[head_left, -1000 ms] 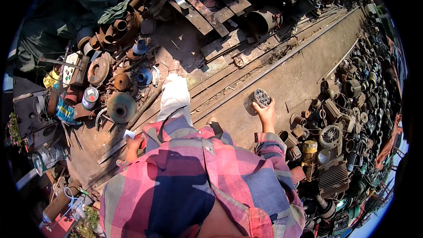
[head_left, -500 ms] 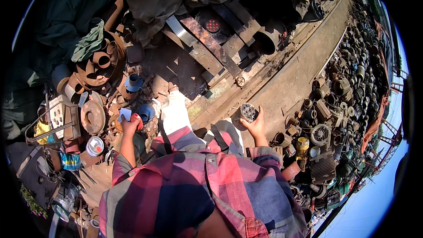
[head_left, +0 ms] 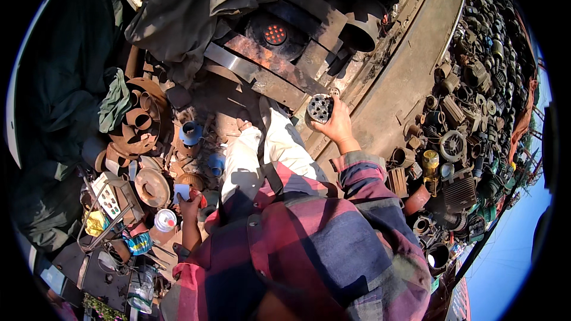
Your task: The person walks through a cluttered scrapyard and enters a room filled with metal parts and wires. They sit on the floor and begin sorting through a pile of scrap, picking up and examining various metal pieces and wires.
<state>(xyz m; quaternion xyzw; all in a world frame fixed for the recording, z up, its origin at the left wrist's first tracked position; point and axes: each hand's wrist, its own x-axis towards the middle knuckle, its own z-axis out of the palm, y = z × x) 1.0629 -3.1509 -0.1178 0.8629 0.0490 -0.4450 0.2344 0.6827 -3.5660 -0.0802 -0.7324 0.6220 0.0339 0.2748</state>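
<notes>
Perforated briquette, round and dark grey, held off the ground in the right hand, appearing just beside the nearest corner of a stove surround of metal slabs. Right hand curled around the briquette's right side, thumb at the near edge, fingers toward the far edge. Left hand, lower left, closed on a pale flat piece; just beside, something red, cannot tell whether also gripped. Within the surround, toward the far edge, a disc with glowing red holes. Near the left hand, a white lidded tub. Along the right edge of the ground, a heap of old motor parts. Judging by pose, at the carrying step, briquette not yet set down. Next move likely to call for a firm, level grip, with fingers well clear of the glowing disc.
</notes>
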